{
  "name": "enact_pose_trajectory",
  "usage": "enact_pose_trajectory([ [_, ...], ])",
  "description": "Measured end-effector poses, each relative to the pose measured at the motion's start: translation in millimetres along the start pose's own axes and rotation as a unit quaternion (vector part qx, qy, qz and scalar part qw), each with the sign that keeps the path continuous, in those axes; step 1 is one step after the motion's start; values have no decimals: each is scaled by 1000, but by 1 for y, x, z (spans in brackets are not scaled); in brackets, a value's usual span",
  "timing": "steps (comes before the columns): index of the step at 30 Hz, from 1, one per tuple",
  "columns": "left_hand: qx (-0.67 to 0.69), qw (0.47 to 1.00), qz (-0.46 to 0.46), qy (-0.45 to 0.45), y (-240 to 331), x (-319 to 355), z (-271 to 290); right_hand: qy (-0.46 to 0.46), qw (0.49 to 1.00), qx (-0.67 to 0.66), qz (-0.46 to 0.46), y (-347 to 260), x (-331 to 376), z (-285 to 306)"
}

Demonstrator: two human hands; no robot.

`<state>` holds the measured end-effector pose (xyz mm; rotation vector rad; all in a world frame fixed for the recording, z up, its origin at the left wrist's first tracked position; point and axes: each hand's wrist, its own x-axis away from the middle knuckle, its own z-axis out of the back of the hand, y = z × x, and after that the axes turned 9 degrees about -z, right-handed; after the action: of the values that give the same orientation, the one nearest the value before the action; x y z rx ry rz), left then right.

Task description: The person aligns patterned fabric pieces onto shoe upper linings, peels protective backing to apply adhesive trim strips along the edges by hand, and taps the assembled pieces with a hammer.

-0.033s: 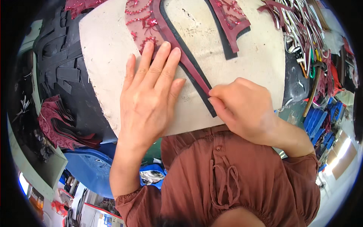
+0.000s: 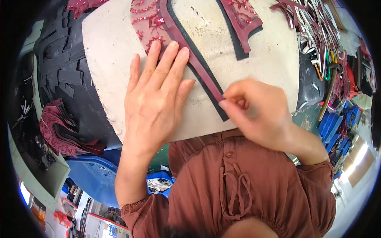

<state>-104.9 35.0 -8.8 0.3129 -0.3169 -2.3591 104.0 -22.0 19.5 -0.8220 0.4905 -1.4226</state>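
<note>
From where I look down, I can make out no package, label, sign or screen that I could tell for sure. Towards 7 o'clock, at the dark rim of my view, small bright shapes in orange, red and blue show, but they are too blurred and too small to tell what they are.

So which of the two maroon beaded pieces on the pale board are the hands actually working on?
The left beaded piece: the left hand lies flat on it and the right hand pinches its strip end. The right beaded piece lies untouched.
</note>
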Motion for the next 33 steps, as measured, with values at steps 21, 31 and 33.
enact_pose_trajectory([
  [21, -30, 995, -9, 96, 4, -37, 16, -27, 980, -28, -195, 10, -7, 53],
  [31, 12, 993, -98, 64, -27, -132, -19, 208, 975, 19, -74, 63, -51, 63],
  [33, 0, 994, -100, 52, -24, -132, -20, 215, 972, 28, -88, 71, -38, 68],
])
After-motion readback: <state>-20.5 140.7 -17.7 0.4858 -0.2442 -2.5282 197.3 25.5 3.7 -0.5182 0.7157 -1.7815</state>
